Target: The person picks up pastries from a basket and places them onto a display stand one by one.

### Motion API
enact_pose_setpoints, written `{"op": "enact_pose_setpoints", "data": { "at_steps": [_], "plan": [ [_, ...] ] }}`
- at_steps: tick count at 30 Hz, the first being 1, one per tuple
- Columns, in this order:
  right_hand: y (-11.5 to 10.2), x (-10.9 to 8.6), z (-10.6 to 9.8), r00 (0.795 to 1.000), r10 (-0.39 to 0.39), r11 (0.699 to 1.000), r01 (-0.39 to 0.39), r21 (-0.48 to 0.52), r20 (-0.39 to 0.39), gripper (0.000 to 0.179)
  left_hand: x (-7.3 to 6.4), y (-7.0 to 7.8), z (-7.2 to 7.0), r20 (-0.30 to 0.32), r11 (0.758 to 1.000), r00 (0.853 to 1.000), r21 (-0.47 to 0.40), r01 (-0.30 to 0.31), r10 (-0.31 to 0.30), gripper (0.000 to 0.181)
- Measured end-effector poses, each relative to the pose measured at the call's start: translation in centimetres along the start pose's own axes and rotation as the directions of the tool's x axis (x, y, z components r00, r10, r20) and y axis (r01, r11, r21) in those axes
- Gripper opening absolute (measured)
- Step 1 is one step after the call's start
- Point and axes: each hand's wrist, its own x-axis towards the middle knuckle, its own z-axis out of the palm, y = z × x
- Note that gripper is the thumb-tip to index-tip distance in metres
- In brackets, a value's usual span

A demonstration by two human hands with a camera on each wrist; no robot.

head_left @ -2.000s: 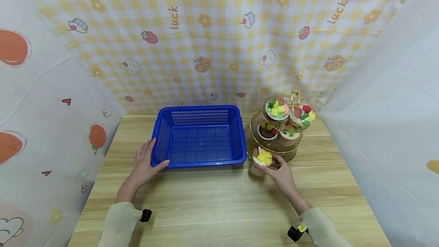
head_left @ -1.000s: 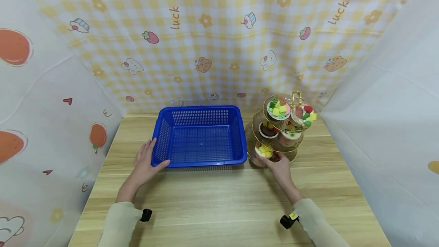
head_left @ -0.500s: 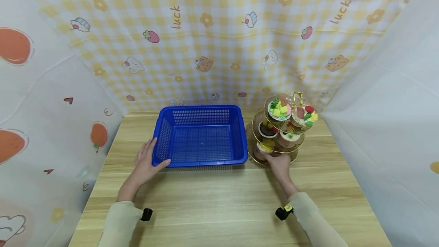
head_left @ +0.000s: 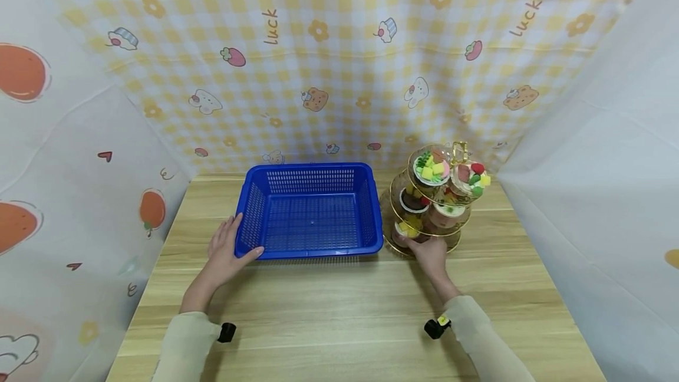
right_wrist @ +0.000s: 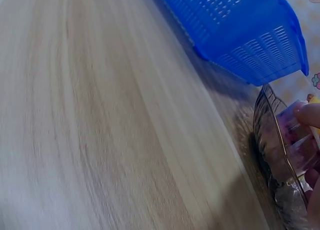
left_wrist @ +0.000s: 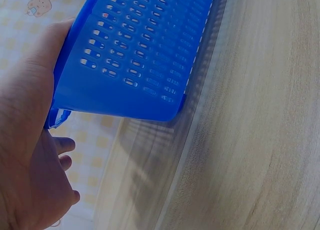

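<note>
At the corner of a blue plastic basket [head_left: 313, 253], my left hand [head_left: 225, 249] rests with its thumb on the front rim and fingers along the left side. In the left wrist view, the other fingertips of that hand [left_wrist: 30, 150] show free below the rim. My right hand [head_left: 432, 255] pinches a dessert cup [head_left: 407, 230] with yellow cubes on top. That cup is at the bottom tier of a gold-rimmed three-tier stand [head_left: 459, 152]. In the right wrist view, the clear cup [right_wrist: 295, 135] is just inside the tier's rim; its base is partly hidden.
On the top tier are a dessert cup with green and yellow topping [head_left: 431, 168] and one with red, green and yellow pieces [head_left: 471, 178]. The middle tier carries a dark-topped cup [head_left: 414, 202] and a white-topped cup [head_left: 448, 212]. A patterned curtain [head_left: 339, 75] hangs behind the wooden table [head_left: 329, 317].
My right hand has carried the yellow-topped cup from in front of the stand back and onto its bottom tier, and still pinches it. My left hand and the basket have stayed put.
</note>
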Motion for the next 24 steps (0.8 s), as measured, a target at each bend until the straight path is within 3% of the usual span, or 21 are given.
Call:
{"op": "enact_pose_setpoints", "data": {
  "at_steps": [9, 16, 19, 24],
  "plan": [
    [0.5, -0.2, 0.1, 0.996, -0.091, 0.996, 0.091, -0.003, 0.014, 0.056, 0.1, -0.1, 0.0, 0.0, 1.0, 1.0, 0.001, 0.003, -0.003, 0.106],
    [0.8, -0.5, -0.5, 0.989, -0.15, 0.986, 0.148, 0.082, 0.015, 0.066, 0.2, 0.0, 0.0, 0.012, 1.0, 1.0, -0.011, 0.004, -0.004, 0.107],
    [0.7, -1.2, -1.2, 0.987, -0.16, 0.986, 0.159, 0.04, 0.016, 0.06, 0.2, -0.1, 0.0, 0.015, 1.0, 1.0, -0.004, 0.005, -0.005, 0.107],
    [0.0, -3.1, -3.2, 0.994, -0.104, 0.993, 0.105, -0.058, 0.027, 0.056, 0.1, -0.3, 0.0, 0.008, 1.0, 1.0, -0.022, 0.001, -0.001, 0.11]
  ]
}}
